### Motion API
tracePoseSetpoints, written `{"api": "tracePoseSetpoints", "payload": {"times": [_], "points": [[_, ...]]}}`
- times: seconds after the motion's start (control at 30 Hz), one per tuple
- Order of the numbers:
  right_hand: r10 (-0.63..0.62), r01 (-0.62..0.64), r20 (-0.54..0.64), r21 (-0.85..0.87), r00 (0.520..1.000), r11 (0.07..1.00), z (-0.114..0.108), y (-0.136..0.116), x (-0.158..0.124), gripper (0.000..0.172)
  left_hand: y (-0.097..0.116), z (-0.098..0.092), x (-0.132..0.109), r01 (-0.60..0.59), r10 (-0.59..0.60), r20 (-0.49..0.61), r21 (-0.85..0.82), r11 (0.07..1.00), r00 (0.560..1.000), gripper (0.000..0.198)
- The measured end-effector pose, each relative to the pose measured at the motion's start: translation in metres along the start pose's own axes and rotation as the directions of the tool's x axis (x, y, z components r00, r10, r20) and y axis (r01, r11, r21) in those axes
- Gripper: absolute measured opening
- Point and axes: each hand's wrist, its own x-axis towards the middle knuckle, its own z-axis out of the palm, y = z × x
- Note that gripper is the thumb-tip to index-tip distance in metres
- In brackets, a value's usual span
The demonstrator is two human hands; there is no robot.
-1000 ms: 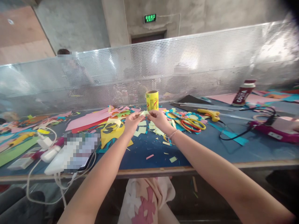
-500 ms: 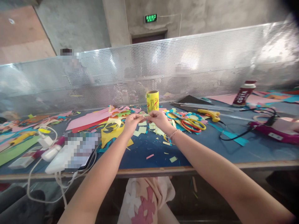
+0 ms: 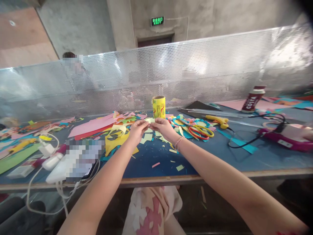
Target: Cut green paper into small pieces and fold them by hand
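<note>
My left hand [image 3: 137,129] and my right hand [image 3: 163,127] meet above the blue table [image 3: 220,156], fingers pinched on a small pale yellow-green paper piece [image 3: 150,120] held between them. Below the hands lie several small squares of the same pale paper [image 3: 146,137] and tiny scraps. A yellow cut-out sheet [image 3: 116,138] lies just left of my left hand. Behind the hands stands a yellow roll [image 3: 159,107] upright.
Red and yellow scissors [image 3: 200,131] lie right of my hands on cut coloured paper. A yellow-handled tool [image 3: 218,120], a black cable [image 3: 246,138], a pink device [image 3: 288,137] and a bottle [image 3: 251,99] are farther right. Pink sheets [image 3: 90,125], chargers and white cables [image 3: 50,160] lie left. A perforated metal screen [image 3: 220,68] stands behind.
Both hands have dropped slightly toward the table and closed tighter together on the paper piece. The view shifted a little.
</note>
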Motion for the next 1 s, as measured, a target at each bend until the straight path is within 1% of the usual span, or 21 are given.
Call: {"api": "tracePoseSetpoints", "payload": {"times": [0.1,0.23,0.33,0.4,0.5,0.6,0.7,0.8,0.83,0.9,1.0], "points": [[0.032,-0.032,0.005,0.014,0.999,0.999,0.0037,-0.0002,-0.0010,0.026,-0.0004,-0.0001,0.0002,0.013,-0.014,-0.025,-0.037,0.999,1.000,0.023],[0.027,-0.027,0.011,-0.004,1.000,1.000,0.0045,0.0009,-0.0001,0.024,0.0007,-0.0009,0.0013,-0.017,0.014,-0.088,-0.038,0.999,0.996,0.022],[0.059,-0.058,0.030,-0.023,0.998,0.998,0.0032,0.0020,0.0006,0.021,0.0027,-0.0012,0.0016,-0.026,0.021,-0.133,-0.037,0.999,0.991,0.021],[0.090,-0.090,0.030,-0.017,0.995,0.996,0.0021,0.0018,0.0009,0.015,0.0040,-0.0018,0.0020,-0.029,0.024,-0.154,-0.031,0.999,0.988,0.020],[0.126,-0.126,-0.002,0.018,0.992,0.992,0.0008,-0.0003,0.0013,0.007,0.0054,-0.0034,0.0034,-0.031,0.026,-0.184,-0.026,0.999,0.983,0.019],[0.137,-0.137,-0.023,0.022,0.990,0.990,0.0004,-0.0030,0.0013,0.012,0.0059,-0.0045,0.0047,-0.036,0.030,-0.184,-0.031,0.999,0.983,0.019],[0.132,-0.132,-0.004,-0.017,0.991,0.991,0.0011,-0.0042,0.0003,0.014,0.0053,-0.0043,0.0049,-0.054,0.048,-0.169,-0.029,0.998,0.984,0.020],[0.081,-0.080,0.017,-0.062,0.997,0.995,0.0017,-0.0031,-0.0004,0.006,0.0032,-0.0035,0.0046,-0.076,0.074,-0.147,-0.007,0.997,0.986,0.020],[0.050,-0.048,0.019,-0.077,0.999,0.996,0.0015,-0.0023,-0.0003,0.006,0.0024,-0.0034,0.0045,-0.081,0.080,-0.132,0.001,0.997,0.988,0.020],[-0.030,0.031,0.015,-0.116,0.999,0.993,0.0003,-0.0004,0.0006,0.013,0.0013,-0.0032,0.0044,-0.079,0.079,-0.100,0.005,0.997,0.992,0.021],[-0.170,0.168,0.010,-0.237,0.985,0.957,-0.0038,0.0026,0.0027,0.014,0.0019,-0.0029,0.0039,-0.038,0.037,-0.050,-0.022,0.999,0.998,0.025]]}}
